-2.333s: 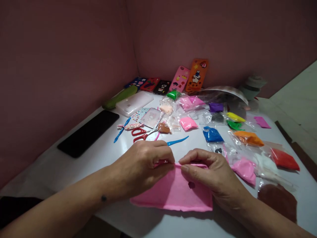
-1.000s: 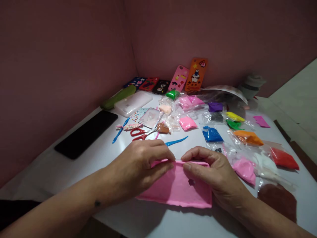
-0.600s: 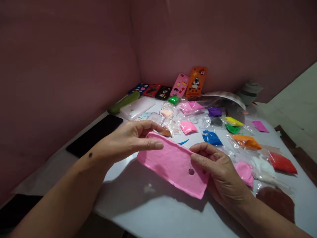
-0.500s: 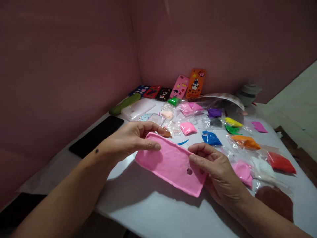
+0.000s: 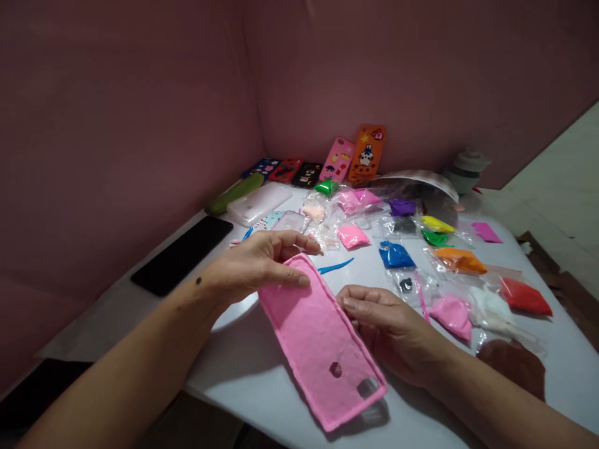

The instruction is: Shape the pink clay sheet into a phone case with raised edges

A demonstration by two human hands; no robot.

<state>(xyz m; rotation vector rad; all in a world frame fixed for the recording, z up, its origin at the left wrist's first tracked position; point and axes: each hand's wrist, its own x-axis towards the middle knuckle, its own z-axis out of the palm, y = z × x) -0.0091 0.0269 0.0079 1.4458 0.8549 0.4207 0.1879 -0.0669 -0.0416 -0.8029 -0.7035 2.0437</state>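
Observation:
A phone case covered in pink clay (image 5: 309,337) is tilted above the white table, its raised rim facing me. Two openings show near its lower end, one small and round, one larger at the corner. My left hand (image 5: 255,265) grips its upper end, thumb on the inner face and fingers behind. At the case's right long edge, my right hand (image 5: 384,324) has its thumb and fingers pinched together on the rim. Just beyond the case lies a blue modelling tool (image 5: 336,266).
Bags of coloured clay, among them blue (image 5: 397,255), orange (image 5: 461,260) and red (image 5: 526,296), spread over the right side. A black phone (image 5: 182,255) and a clear case (image 5: 259,204) lie left. Decorated cases (image 5: 368,154) stand along the pink wall.
The pink case has turned so its lower end points more toward me, uncovering the larger corner opening. My right hand has shifted from its lower end up along the long edge.

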